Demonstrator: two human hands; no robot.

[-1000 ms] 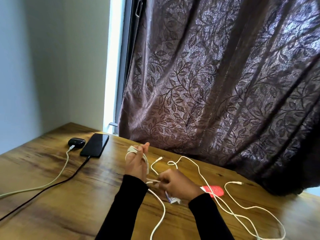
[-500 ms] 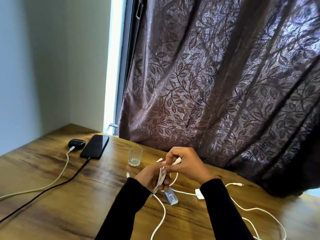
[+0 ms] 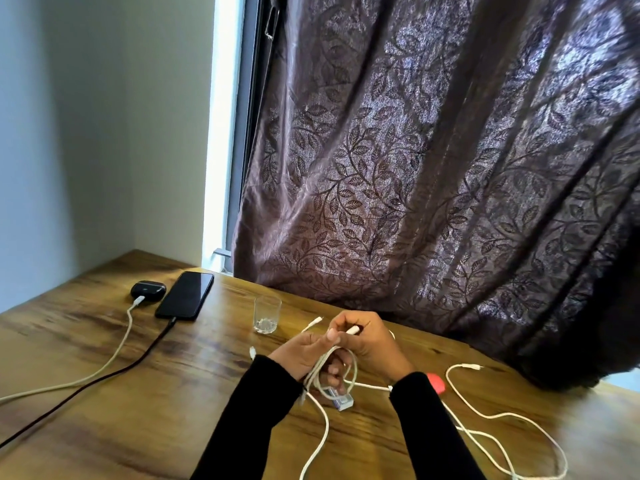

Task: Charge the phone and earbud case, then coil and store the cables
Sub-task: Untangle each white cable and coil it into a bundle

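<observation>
A black phone (image 3: 185,295) lies at the table's far left with a dark cable (image 3: 104,372) plugged into its near end. Beside it sits a black earbud case (image 3: 148,291) with a white cable (image 3: 117,351) plugged in. Near the table's middle, my left hand (image 3: 304,356) holds several loops of a white cable (image 3: 334,367) wound around it. My right hand (image 3: 369,344) pinches that cable's white plug end (image 3: 353,329) just above the left hand. The cable's loose tail (image 3: 320,441) hangs down toward the front edge.
A small clear glass (image 3: 266,314) stands behind my hands. A small white and blue box (image 3: 343,401) lies under them, a red object (image 3: 437,383) to the right. More loose white cable (image 3: 502,415) snakes across the right side. A brown curtain (image 3: 433,168) hangs behind the wooden table (image 3: 86,427).
My left hand has dropped from upright to lower with the loops on it. My right hand rose above it and now pinches the plug end. The glass has come into sight.
</observation>
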